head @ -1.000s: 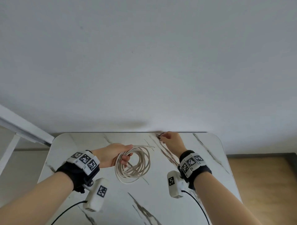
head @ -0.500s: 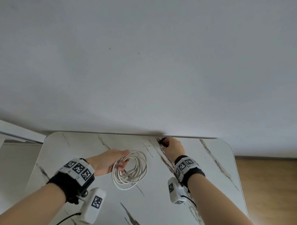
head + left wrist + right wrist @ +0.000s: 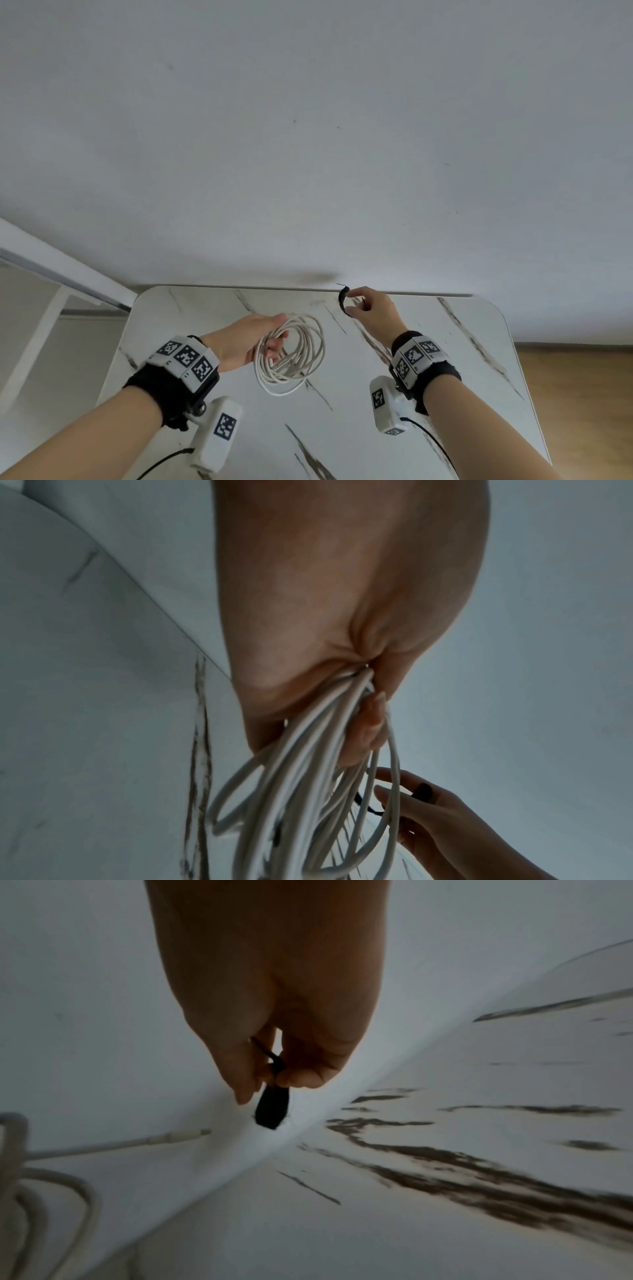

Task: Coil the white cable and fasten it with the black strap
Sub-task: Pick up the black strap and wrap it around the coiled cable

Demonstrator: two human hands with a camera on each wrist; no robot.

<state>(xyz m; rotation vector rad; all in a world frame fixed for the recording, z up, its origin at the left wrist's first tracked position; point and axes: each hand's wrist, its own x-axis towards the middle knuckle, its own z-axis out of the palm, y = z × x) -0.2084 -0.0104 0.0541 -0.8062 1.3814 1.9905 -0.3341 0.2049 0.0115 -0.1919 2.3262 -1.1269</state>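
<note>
The white cable [image 3: 294, 349] is wound into a loose coil of several loops, hanging above the middle of the marble table [image 3: 445, 342]. My left hand [image 3: 253, 339] grips the coil at its left side, fingers curled through the loops; the left wrist view shows the white cable [image 3: 308, 764] bunched in my left hand [image 3: 342, 642]. My right hand [image 3: 370, 308] pinches the black strap [image 3: 342, 298] between thumb and fingertips near the table's far edge, lifted off the surface. In the right wrist view the black strap [image 3: 272, 1107] dangles below my right hand [image 3: 274, 1042], and a cable plug [image 3: 178, 1135] points toward it.
The table stands against a plain white wall [image 3: 308, 137]. A white frame [image 3: 51, 267] stands to the left of the table, and wooden floor [image 3: 575, 394] shows on the right. The near half of the tabletop [image 3: 342, 438] shows only dark veins.
My right hand has lifted the black strap off the table at the far edge and now holds it in the air. The left hand keeps its grip on the coil.
</note>
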